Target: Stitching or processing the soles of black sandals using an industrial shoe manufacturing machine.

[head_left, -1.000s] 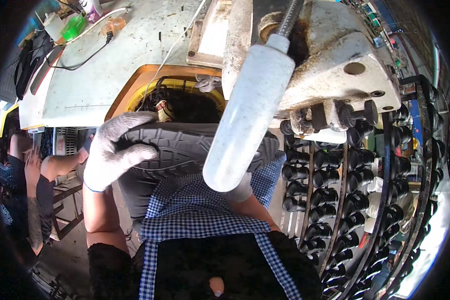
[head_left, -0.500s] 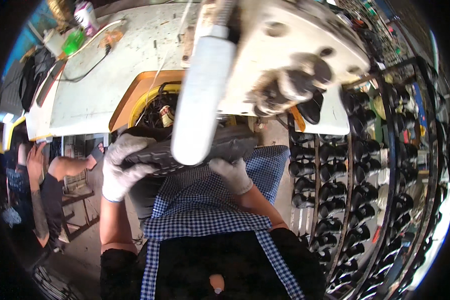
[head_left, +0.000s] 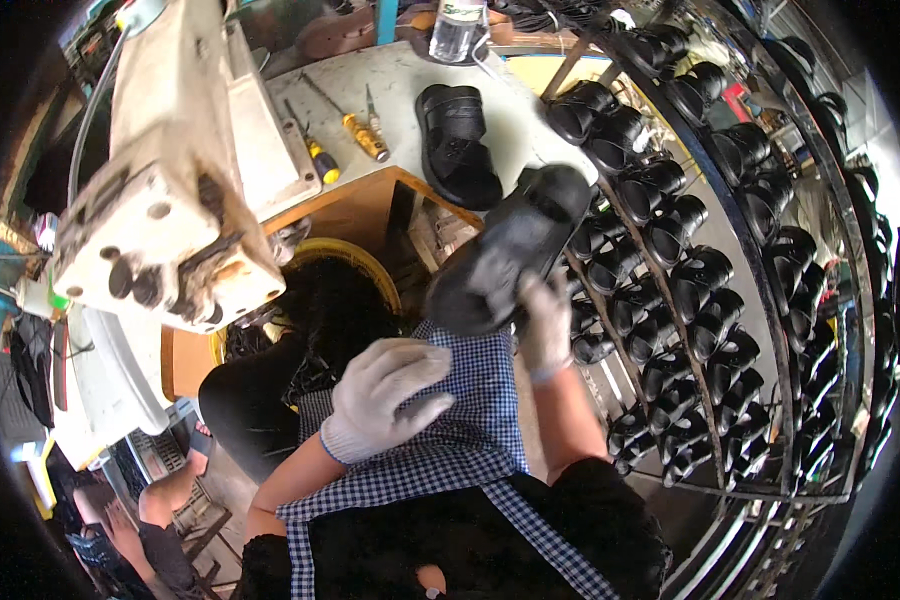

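In my gloved right hand point(head_left: 545, 325) I grip a black sandal point(head_left: 510, 250) by its side, held up in front of the table's right corner. My left hand point(head_left: 385, 395), in a white glove, is empty above my checked apron point(head_left: 440, 430), its thumb apart from the bent fingers. Another black sandal point(head_left: 457, 145) lies on the white tabletop point(head_left: 400, 85), just beyond the one I hold. To the left looms a worn, cream-coloured machine head point(head_left: 170, 230).
Several black sandals fill a metal rack point(head_left: 760, 230) on the right. Screwdrivers point(head_left: 363, 135) and a clear bottle point(head_left: 456, 35) are on the tabletop. Below its cut-out sits a yellow-rimmed bin point(head_left: 385, 285) of dark scraps. Another person's bare leg point(head_left: 165, 495) shows at lower left.
My view has turned right. The sandal, earlier in both hands sole-outward beneath the machine, is now in my right hand alone, farther right with its straps showing. My left hand has let go.
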Motion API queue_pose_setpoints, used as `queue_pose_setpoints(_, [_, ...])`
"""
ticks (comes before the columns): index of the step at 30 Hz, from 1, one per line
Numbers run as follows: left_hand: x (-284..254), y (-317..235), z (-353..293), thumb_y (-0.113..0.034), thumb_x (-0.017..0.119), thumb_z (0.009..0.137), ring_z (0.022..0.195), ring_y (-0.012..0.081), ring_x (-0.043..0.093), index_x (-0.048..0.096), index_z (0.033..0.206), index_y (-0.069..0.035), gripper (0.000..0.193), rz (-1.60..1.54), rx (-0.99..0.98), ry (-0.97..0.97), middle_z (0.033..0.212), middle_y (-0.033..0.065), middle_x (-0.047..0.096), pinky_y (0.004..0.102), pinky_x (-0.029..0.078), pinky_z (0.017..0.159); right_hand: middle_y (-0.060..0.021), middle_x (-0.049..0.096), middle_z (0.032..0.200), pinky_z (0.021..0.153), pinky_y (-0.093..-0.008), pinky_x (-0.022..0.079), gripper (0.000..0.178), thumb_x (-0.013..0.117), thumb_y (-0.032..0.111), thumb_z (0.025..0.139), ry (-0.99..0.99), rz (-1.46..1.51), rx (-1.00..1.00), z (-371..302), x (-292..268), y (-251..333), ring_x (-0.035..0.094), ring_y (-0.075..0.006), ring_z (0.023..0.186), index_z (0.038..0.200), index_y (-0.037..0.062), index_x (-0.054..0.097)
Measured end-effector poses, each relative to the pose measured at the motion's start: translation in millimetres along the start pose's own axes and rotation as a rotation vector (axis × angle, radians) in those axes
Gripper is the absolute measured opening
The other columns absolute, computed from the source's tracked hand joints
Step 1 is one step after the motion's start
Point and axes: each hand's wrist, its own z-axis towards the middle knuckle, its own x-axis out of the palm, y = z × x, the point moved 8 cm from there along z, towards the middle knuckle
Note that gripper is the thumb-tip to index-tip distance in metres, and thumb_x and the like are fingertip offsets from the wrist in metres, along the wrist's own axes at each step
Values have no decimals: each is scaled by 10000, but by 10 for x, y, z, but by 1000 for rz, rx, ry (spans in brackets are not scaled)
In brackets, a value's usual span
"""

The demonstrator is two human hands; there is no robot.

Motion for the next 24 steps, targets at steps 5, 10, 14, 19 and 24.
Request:
queue_pose_setpoints(5, [-90,311,-201,-45,802,782,996,283,700,707,1074,-21,308,-44,-238,-19,1080,128,728,379,572,868,-72,640,1294,989,-301,484,456,661,192,988,-152,-282,-74,1641,-919,360,608,-175,1135,1389,8,547])
queue_pose_setpoints(10, [-64,747,-906,62,725,808,1049,238,691,650,1152,22,354,-233,-720,-91,1109,148,710,349,552,929,-163,755,1055,882,-404,538,195,689,193,926,-293,-1572,-429,2474,-894,467,718,-304,943,1029,51,773])
queue_pose_setpoints(14, [-300,924,-1408,75,644,875,1074,206,662,609,1223,-3,358,-280,-866,-280,1166,114,690,329,509,998,-162,725,874,848,-445,550,268,711,300,880,-342,-1280,-982,1890,-359,857,697,-361,918,1008,71,770])
queue_pose_setpoints(19, [-356,1080,-1615,89,623,906,1076,200,669,617,1211,5,316,-328,-939,-341,1143,105,694,340,524,985,-202,677,1159,822,-457,559,634,694,597,842,198,-1692,-613,1840,452,417,703,-348,955,1232,98,661])
queue_pose_setpoints(24, [-22,1088,-1443,65,615,922,1074,201,668,618,1226,16,309,-348,-987,-241,1142,120,705,339,509,1003,-189,707,1025,719,-481,569,540,731,560,802,216,-1799,-382,2166,699,113,720,-348,830,1086,104,678])
